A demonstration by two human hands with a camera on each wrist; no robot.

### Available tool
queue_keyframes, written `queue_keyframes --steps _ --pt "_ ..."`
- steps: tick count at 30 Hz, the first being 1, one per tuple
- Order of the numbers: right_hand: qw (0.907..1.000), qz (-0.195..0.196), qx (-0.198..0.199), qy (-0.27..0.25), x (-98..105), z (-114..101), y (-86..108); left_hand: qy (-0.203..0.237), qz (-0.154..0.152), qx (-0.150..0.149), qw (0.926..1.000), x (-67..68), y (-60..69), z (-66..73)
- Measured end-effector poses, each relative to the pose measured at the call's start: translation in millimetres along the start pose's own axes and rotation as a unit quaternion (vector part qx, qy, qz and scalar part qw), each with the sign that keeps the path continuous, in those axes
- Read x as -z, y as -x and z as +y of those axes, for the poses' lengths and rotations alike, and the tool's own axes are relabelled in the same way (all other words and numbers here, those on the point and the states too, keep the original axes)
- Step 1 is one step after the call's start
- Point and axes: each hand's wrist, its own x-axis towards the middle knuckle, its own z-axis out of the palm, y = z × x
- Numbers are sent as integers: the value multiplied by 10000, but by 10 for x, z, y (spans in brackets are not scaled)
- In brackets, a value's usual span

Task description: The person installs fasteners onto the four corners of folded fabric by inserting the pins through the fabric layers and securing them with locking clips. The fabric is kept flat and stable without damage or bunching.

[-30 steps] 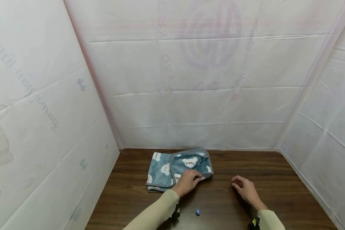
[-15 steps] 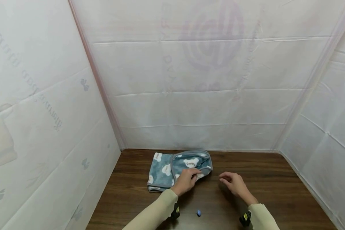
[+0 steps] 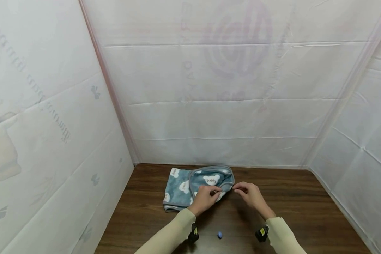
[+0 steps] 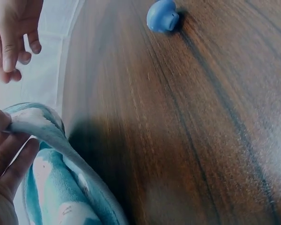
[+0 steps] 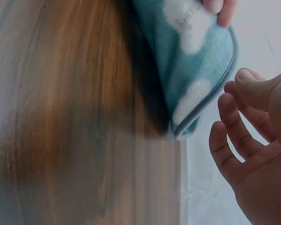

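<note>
A folded teal fleece cloth (image 3: 174, 192) with white bear-head patches and grey edging lies at the back of the table. My left hand (image 3: 204, 200) pinches its grey edging at the near right part; in the left wrist view thumb and fingers (image 4: 9, 154) hold that raised edge. My right hand (image 3: 252, 197) is just right of the cloth's right edge. In the right wrist view a small gap separates its loosely bent fingers (image 5: 232, 115) from the cloth (image 5: 196, 51), and nothing is between them.
A small blue knob-shaped piece (image 3: 219, 235) lies on the brown wooden table (image 3: 298, 197), nearer the person than the cloth. White sheeting (image 3: 222, 120) walls the table at the back and both sides. A black wrist camera (image 3: 261, 233) is on the right wrist.
My right hand has moved left across the table, up to the cloth's right edge. The left hand keeps its pinch, and the held corner is lifted and folded back a little.
</note>
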Motion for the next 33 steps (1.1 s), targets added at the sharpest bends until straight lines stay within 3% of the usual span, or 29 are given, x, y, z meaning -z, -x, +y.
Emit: queue_keyframes --steps 5,13,26,33 --pt "9982 -465 -228 -300 -7 -60 -80 130 37 54 9999 14 -4 -12" --pt "9916 -1108 -217 -630 -22 -112 -187 79 9 90 9999 33 -10 -16" --pt "9852 -1447 -556 -731 -74 -120 -214 238 -78 -1 9997 44 2 -25" --pt "9860 -1483 -443 -618 -100 -102 -219 249 -161 2 9996 54 3 -15"
